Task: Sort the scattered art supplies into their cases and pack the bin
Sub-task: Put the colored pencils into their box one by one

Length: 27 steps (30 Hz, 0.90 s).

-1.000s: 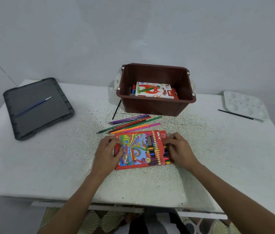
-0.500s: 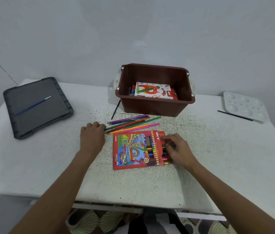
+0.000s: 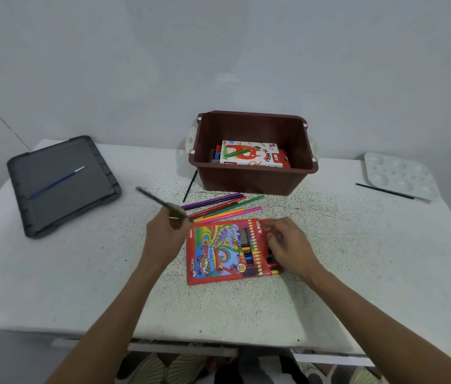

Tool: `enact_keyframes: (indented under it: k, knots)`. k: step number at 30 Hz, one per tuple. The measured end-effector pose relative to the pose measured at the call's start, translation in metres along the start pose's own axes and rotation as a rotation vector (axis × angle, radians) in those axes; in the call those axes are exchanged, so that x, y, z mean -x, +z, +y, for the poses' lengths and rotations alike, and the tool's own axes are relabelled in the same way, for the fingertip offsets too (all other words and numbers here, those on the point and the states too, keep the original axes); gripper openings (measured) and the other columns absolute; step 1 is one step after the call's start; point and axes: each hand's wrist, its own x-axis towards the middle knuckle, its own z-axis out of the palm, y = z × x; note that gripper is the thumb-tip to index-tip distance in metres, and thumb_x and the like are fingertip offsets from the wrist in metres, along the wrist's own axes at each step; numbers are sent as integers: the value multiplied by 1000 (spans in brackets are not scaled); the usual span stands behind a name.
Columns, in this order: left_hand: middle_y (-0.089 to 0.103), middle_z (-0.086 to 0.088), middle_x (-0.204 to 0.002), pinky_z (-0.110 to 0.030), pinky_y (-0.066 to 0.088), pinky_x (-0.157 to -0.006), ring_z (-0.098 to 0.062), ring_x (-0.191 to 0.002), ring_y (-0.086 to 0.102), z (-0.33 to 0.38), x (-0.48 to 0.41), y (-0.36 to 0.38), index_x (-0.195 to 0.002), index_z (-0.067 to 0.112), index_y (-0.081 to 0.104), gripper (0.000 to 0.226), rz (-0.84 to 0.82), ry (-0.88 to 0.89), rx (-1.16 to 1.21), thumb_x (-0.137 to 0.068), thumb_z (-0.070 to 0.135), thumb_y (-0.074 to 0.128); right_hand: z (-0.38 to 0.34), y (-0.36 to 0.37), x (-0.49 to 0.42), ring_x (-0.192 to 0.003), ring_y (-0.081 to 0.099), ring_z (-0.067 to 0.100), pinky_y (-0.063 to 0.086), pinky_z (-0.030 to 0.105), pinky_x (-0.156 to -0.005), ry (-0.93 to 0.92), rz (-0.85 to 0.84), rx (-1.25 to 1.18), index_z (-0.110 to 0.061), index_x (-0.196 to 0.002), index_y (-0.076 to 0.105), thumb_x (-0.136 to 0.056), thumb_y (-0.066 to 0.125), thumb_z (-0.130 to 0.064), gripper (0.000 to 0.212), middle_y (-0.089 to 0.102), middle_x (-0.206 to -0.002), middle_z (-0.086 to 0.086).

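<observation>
A red colour-pencil box (image 3: pixel 218 252) lies flat on the white table, its open end to the right with pencil tips showing. My right hand (image 3: pixel 288 246) holds that open end, fingers curled at the flap. My left hand (image 3: pixel 164 235) grips a dark green pencil (image 3: pixel 160 203) lifted off the table, pointing up and left. Several loose coloured pencils (image 3: pixel 223 206) lie in a fan just behind the box. The brown bin (image 3: pixel 254 178) stands behind them with an oil-pastel box (image 3: pixel 249 156) inside.
A dark grey bin lid (image 3: pixel 86 189) lies at the left with a blue paintbrush (image 3: pixel 55 182) on it. A white paint palette (image 3: pixel 401 173) and a thin black brush (image 3: pixel 384 191) sit at the right. Another black brush (image 3: pixel 189 187) leans by the bin's left corner.
My left hand left the box, reached to the loose pencils and picked up a green one, now raised. My right hand stayed at the box's open end.
</observation>
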Motion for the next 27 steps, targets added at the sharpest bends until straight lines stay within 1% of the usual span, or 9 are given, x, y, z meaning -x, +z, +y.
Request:
enact_keyframes:
  k: [3,5,8,11,15,19,21,24,27]
  knots:
    - [73,1,-84,-27,59,-63,-15,-82,73,9,10,8,-91,8,60,12,-131,-117,303,-87,5,71,-20,7,1,-98,54,11,47,28,-85,-148,59,7,-14,-118,65,-95,58,-15,24,58,-103,-5]
    - [75,-2,-88,-33,60,-71,-17,-86,74,13,19,14,-92,6,63,13,-200,-137,389,-84,2,73,-33,14,3,-95,53,11,44,23,-81,-259,50,31,-15,-117,66,-94,57,-19,24,59,-102,-4]
    - [76,-8,-90,-31,59,-75,-21,-89,74,17,32,24,-91,4,66,14,-259,-125,473,-81,-1,75,-43,24,4,-94,52,13,39,23,-80,-361,43,78,-11,-114,67,-92,61,-20,25,62,-102,0]
    - [75,-11,-90,-30,58,-79,-23,-90,73,17,38,30,-90,4,68,15,-277,-112,516,-80,-4,75,-44,31,5,-90,53,19,41,25,-78,-402,64,104,-10,-112,68,-91,63,-18,23,61,-99,0]
    - [75,-12,-93,-32,58,-83,-23,-92,72,13,40,33,-93,1,68,14,-308,-98,529,-81,-2,74,-43,31,7,-84,49,17,36,23,-75,-452,91,154,-9,-108,69,-93,62,-16,18,63,-95,0]
    - [75,-6,-96,-29,60,-72,-20,-89,73,6,40,23,-99,7,68,13,-309,-146,571,-87,11,72,-22,17,11,-82,52,16,40,24,-74,-428,42,243,-10,-111,70,-96,48,-27,31,69,-96,0]
    - [76,1,-95,-29,60,-68,-16,-85,74,-3,37,16,-100,14,67,13,-225,-150,465,-89,20,70,4,0,13,-78,54,15,38,25,-73,-364,38,304,-12,-110,70,-95,51,-26,28,70,-93,-1]
    - [66,17,-100,-20,54,-65,-1,-87,65,-28,35,11,-100,22,64,15,-79,-23,92,-89,30,70,41,-34,18,-67,51,20,35,28,-65,-273,101,446,-9,-100,72,-85,70,-4,16,68,-82,4]
    - [56,13,-108,-19,50,-69,2,-96,56,-60,38,10,-107,21,61,22,-83,167,-121,-88,27,71,65,-69,17,-59,43,22,31,29,-57,-184,158,579,-6,-93,74,-79,73,5,18,65,-74,8]
